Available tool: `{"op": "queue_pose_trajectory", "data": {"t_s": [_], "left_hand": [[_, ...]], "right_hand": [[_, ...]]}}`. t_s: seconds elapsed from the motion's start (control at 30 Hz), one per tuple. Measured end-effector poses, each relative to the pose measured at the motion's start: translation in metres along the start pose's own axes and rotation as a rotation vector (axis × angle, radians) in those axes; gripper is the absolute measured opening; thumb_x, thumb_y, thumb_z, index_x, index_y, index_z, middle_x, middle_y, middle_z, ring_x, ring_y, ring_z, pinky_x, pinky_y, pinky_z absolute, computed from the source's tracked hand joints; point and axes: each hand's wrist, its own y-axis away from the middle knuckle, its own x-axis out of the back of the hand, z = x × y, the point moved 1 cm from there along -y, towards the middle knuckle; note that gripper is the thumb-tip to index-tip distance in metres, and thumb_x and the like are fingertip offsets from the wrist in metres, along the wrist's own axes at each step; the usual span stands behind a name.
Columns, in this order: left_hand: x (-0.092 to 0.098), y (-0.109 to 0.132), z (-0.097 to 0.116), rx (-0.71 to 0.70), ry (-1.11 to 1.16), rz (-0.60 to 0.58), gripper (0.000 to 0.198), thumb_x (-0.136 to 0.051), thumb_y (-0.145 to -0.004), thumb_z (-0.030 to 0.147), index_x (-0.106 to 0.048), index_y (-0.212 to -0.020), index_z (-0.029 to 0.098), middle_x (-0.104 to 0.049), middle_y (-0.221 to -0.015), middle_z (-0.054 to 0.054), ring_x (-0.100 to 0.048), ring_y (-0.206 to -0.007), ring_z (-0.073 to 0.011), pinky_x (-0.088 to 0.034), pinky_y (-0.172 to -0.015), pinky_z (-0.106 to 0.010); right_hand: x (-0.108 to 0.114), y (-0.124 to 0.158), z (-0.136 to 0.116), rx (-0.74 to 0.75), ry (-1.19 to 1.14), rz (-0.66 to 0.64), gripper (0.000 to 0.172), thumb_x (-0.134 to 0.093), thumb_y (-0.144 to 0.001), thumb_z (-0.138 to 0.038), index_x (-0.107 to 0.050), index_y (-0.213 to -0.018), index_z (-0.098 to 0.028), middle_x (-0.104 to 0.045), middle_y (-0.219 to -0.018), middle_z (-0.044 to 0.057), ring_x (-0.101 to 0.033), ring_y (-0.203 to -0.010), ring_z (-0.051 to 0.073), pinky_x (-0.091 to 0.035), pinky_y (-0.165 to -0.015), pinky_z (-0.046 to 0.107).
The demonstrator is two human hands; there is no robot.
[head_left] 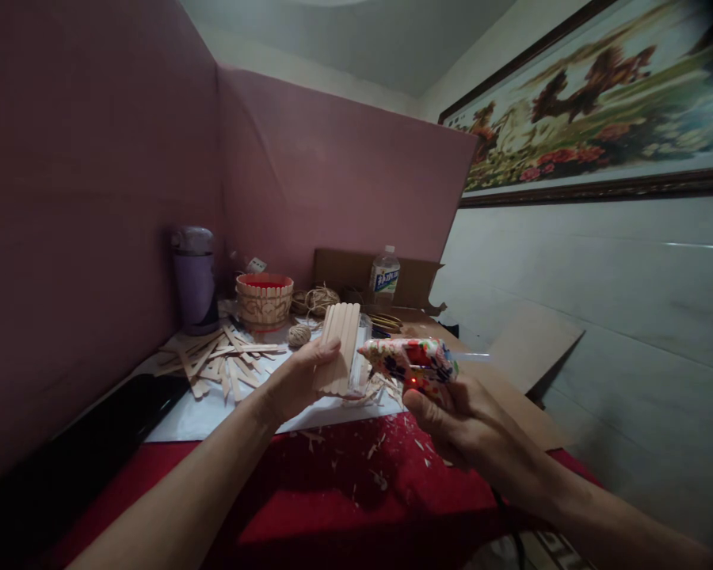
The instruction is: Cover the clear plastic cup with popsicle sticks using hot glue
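Observation:
My left hand [312,368] grips a panel of craft sticks [343,348] laid side by side, its thumb pressed on the front face. The panel stands tilted upright, and part of a clear plastic piece shows behind its right edge. In my right hand [457,419] is a flower-patterned hot glue gun [413,362] with a red light lit and a clear glue stick poking out at the back. Its nozzle points left, close beside the panel's right edge. Whether the two touch, I cannot tell.
Loose craft sticks [219,360] lie in a pile on white paper [178,423]. Behind stand a purple bottle [195,281], a stick-covered basket [264,305] and a plastic bottle [385,277]. A twine ball [299,336] sits nearby. Wood scraps litter the red cloth [333,491].

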Motion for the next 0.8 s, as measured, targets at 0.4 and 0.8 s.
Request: {"op": "queue_pose_trajectory", "data": {"t_s": [0.4, 0.8], "left_hand": [[0.0017, -0.0018, -0.0022, 0.011, -0.053, -0.031, 0.058, -0.072, -0.070, 0.046, -0.055, -0.115, 0.013, -0.066, -0.097, -0.013, -0.064, -0.080, -0.0242, -0.051, -0.068, -0.036], [0.0026, -0.0008, -0.0027, -0.009, -0.065, -0.066, 0.054, -0.071, -0.074, 0.043, -0.054, -0.116, 0.013, -0.065, -0.097, -0.012, -0.063, -0.082, -0.0224, -0.049, -0.070, -0.033]], "right_hand": [[0.0032, -0.0022, -0.0020, 0.020, -0.033, 0.028, 0.043, -0.059, -0.085, -0.055, -0.041, -0.065, -0.021, -0.032, -0.058, -0.005, -0.025, -0.049, 0.008, -0.022, -0.039, 0.021], [0.0064, -0.0027, -0.0015, 0.022, 0.009, 0.045, 0.045, -0.055, -0.085, -0.059, -0.041, -0.067, -0.021, -0.033, -0.061, -0.004, -0.027, -0.054, 0.010, -0.028, -0.047, 0.024]]}}
